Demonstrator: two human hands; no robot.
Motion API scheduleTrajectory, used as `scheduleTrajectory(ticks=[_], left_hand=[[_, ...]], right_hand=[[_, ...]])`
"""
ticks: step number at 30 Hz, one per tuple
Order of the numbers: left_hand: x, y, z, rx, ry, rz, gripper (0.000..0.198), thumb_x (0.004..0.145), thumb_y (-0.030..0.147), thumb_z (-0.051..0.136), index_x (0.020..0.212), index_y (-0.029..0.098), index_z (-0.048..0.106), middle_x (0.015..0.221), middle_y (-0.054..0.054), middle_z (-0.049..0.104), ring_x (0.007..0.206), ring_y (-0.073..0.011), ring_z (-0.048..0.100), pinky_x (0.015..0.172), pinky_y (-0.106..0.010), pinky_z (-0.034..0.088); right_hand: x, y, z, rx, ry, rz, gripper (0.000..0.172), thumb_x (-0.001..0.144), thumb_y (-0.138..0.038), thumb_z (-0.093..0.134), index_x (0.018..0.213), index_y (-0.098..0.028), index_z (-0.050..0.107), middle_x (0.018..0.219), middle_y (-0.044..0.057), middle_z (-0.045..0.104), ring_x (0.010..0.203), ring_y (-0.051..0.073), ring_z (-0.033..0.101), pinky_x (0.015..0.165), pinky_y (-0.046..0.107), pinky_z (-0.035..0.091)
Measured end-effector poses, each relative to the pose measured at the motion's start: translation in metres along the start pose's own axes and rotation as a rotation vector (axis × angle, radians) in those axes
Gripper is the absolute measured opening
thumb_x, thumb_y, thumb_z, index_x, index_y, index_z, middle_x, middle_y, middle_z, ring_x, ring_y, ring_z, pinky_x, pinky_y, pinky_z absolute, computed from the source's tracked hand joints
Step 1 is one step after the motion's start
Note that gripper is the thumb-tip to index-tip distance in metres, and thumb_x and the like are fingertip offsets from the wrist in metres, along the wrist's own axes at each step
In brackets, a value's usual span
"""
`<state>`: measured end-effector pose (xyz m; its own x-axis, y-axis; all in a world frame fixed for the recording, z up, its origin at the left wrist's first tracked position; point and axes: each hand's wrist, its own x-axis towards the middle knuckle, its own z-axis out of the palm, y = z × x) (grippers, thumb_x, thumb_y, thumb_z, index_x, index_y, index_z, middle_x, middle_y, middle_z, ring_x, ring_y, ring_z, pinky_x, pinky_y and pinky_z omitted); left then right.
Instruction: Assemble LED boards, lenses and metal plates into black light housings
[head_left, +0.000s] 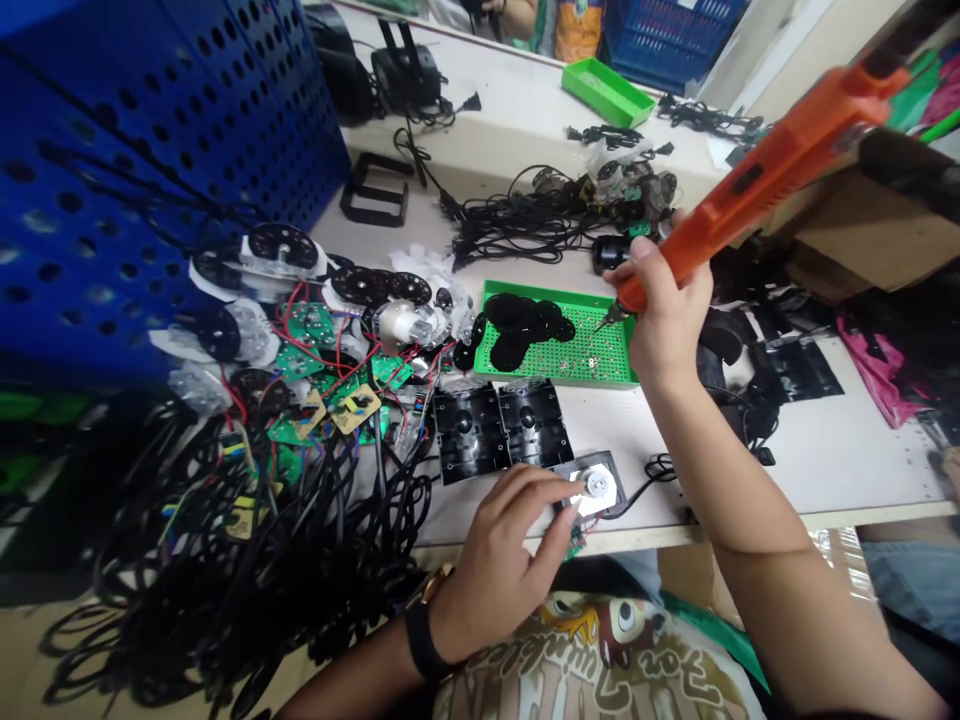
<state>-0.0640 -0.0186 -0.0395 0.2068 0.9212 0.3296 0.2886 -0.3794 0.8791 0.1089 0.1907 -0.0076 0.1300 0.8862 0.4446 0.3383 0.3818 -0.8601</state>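
Note:
My right hand is wrapped round an orange electric screwdriver. Its bit points down over a green perforated tray with many small screws and several black discs in it. Near the table's front edge, my left hand pinches at the side of a clear round part. That part sits on a white plate over a dark square housing, with wires and a bit of green circuit board beside it. Two black plastic shells lie just beyond my left hand.
A heap of circuit boards, red wires and clear lamp parts fills the left, with black cables hanging over the edge. Blue perforated crates stand behind it. More cables and a green bin lie farther back; cardboard is at right.

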Motion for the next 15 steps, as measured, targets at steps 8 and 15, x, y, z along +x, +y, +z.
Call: scheduleTrajectory(ticks=[8, 15], left_hand=[[0.022, 0.001, 0.008, 0.163, 0.046, -0.020, 0.019, 0.098, 0.015, 0.059, 0.115, 0.020, 0.065, 0.106, -0.007, 0.071, 0.101, -0.0208, 0.066, 0.090, -0.038, 0.057], [0.031, -0.004, 0.018, 0.272, 0.031, -0.039, 0.019, 0.098, 0.017, 0.059, 0.117, 0.019, 0.065, 0.107, -0.008, 0.071, 0.103, -0.0224, 0.064, 0.091, -0.039, 0.055]], right_hand=[[-0.022, 0.013, 0.004, -0.059, 0.094, 0.014, 0.067, 0.092, -0.077, 0.036, 0.148, -0.039, 0.029, 0.098, 0.006, 0.060, 0.072, 0.020, 0.066, 0.061, 0.035, 0.051], [-0.045, 0.030, 0.013, -0.032, -0.116, 0.148, 0.065, 0.087, -0.083, 0.038, 0.125, -0.031, 0.046, 0.074, 0.000, 0.050, 0.058, 0.017, 0.053, 0.063, 0.035, 0.050]])
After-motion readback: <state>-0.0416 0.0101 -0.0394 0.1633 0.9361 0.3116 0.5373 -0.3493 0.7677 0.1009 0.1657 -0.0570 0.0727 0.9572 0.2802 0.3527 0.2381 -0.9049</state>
